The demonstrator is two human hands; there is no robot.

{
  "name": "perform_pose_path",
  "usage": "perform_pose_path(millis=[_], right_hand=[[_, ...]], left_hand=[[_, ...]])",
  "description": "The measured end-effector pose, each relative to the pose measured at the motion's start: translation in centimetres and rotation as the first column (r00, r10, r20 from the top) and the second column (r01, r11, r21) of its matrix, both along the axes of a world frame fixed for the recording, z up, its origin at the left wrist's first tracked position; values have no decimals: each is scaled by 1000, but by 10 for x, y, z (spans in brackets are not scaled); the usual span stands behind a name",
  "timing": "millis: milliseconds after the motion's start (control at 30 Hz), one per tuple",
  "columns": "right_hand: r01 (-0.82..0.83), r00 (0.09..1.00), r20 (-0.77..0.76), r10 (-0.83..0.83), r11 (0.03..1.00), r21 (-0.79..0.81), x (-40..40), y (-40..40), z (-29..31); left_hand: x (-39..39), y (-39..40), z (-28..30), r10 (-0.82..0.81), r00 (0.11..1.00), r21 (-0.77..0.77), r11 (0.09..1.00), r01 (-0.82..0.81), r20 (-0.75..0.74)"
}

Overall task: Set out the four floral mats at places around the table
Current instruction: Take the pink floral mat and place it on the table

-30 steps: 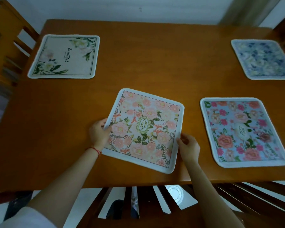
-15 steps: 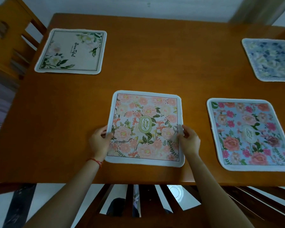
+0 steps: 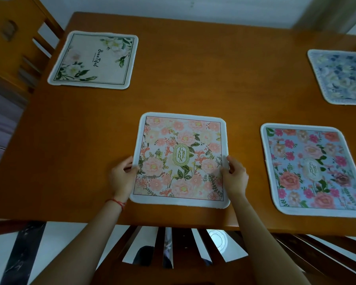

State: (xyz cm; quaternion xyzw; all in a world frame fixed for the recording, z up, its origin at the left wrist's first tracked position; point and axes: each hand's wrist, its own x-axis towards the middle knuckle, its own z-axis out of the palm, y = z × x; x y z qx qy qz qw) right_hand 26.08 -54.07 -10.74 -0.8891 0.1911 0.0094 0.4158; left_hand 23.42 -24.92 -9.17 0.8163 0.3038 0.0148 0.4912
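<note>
Two hands: left hand [image 3: 122, 177] and right hand [image 3: 234, 177] pinch opposite side edges of the peach Garden mat [image 3: 183, 159], fingers curled on its white border.
Mat position: flat on the surface [image 3: 193, 83], near the front edge, squared.
Risk: letting go unevenly could probably skew it or drag it over the edge.
Count: four mats; pink-and-blue mat [image 3: 312, 169] near right, white "Beautiful" mat [image 3: 94, 60] far left, blue mat [image 3: 341, 77] far right.

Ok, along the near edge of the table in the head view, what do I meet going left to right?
Left hand → pink Garden mat → right hand → blue Garden mat.
</note>
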Motion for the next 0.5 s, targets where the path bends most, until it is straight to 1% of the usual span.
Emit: perform_pose_path(millis=[300,500], right_hand=[[25,1000,10,-25,1000,-6,-14,-13,4],[25,1000,-7,-25,1000,11,-8,-14,3]], left_hand=[[-14,-15,-6,-2,1000,-11,1000,3,8],[-11,-18,-3,-15,1000,-9,1000,15,1]])
